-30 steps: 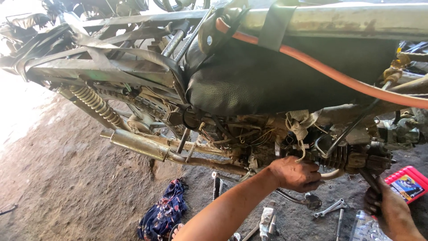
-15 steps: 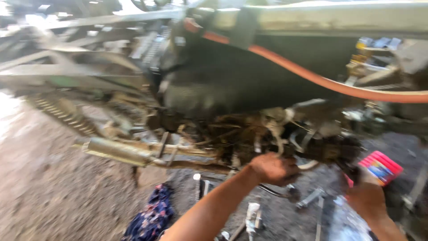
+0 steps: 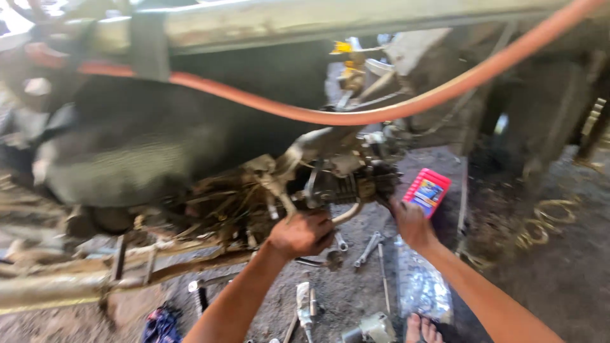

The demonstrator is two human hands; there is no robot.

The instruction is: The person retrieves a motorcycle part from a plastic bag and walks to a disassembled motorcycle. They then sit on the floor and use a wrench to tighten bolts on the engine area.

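The left hand (image 3: 302, 234) is curled into a fist under the dirty engine (image 3: 330, 181) of a motorbike, but the blur hides what its fingers hold. The right hand (image 3: 412, 222) reaches up to the side of the same engine, fingers bent against the metal; whether they grip anything cannot be told. Just beside that hand sits a small red box (image 3: 427, 192). An orange hose (image 3: 330, 115) droops across in front of the bike and partly blocks the view. Wrenches (image 3: 367, 249) and a shiny plastic bag (image 3: 419, 289) lie on the dirt floor (image 3: 559, 279) below, near bare toes (image 3: 422, 330).
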